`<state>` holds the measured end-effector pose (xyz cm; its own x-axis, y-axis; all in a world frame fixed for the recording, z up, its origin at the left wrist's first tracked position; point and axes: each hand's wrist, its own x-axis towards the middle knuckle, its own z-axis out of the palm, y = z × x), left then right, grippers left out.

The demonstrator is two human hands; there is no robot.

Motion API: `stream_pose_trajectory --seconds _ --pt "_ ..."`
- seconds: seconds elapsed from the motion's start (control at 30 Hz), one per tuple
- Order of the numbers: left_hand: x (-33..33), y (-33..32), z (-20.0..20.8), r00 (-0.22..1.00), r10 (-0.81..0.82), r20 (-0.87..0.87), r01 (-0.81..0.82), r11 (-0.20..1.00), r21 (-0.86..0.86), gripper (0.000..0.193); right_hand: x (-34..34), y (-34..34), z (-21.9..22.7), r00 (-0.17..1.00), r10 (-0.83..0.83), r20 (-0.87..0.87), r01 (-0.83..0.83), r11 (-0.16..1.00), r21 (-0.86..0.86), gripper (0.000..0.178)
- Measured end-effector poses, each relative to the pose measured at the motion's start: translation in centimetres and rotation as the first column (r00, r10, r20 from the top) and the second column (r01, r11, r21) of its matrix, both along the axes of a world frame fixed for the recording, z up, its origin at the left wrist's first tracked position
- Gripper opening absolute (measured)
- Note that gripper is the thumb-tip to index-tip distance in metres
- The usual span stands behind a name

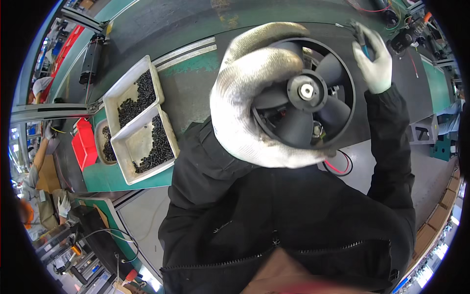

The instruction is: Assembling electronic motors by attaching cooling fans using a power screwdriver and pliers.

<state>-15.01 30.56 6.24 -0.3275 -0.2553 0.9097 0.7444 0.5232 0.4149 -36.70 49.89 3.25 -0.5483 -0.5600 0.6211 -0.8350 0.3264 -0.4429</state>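
My left hand point(235, 105), in a white coated glove, is closed around the rim of a black round fan point(296, 130) and holds it up close to the camera. Several dark blades surround the fan's hub, which has a pale metal centre. A red and a black wire point(344, 164) hang below its lower rim. On the right, my gloved right hand point(378, 66) is closed on a small hand tool with a blue and dark handle point(362, 39). The tool's exact kind is hard to make out. This hand is apart from the fan, over the dark work surface.
Left of the fan, two white trays point(128, 147) hold many small black parts, beside a smaller tub point(101, 132) and a red bin point(83, 147). Black motor-like cylinders with wires point(402, 40) lie at the far right. A co-worker's gloved hand point(63, 206) shows at the lower left.
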Motion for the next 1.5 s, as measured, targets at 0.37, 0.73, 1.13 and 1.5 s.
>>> stream_pose_trajectory --seconds 0.37,0.73,1.13,1.5 --pt "-0.8 -1.1 -0.9 0.971 -0.238 -0.016 0.237 0.969 -0.064 0.055 0.6 7.5 -7.8 0.890 -0.416 -0.189 0.457 0.811 0.365 0.042" --pt "0.1 -1.1 1.2 0.960 -0.036 0.279 0.086 0.982 -0.171 0.059 9.5 1.5 0.3 0.985 0.087 0.147 -0.073 0.993 -0.098 0.050" --pt "-0.9 -0.6 1.0 0.975 -0.158 0.154 0.175 0.980 -0.098 0.081 8.0 4.4 -0.8 0.946 -0.134 0.297 0.151 0.988 -0.037 0.049" --pt "-2.2 0.9 -0.2 0.929 -0.365 -0.057 0.368 0.928 0.050 0.081 13.2 -4.3 0.9 0.560 0.702 0.440 -0.573 0.712 -0.405 0.093"
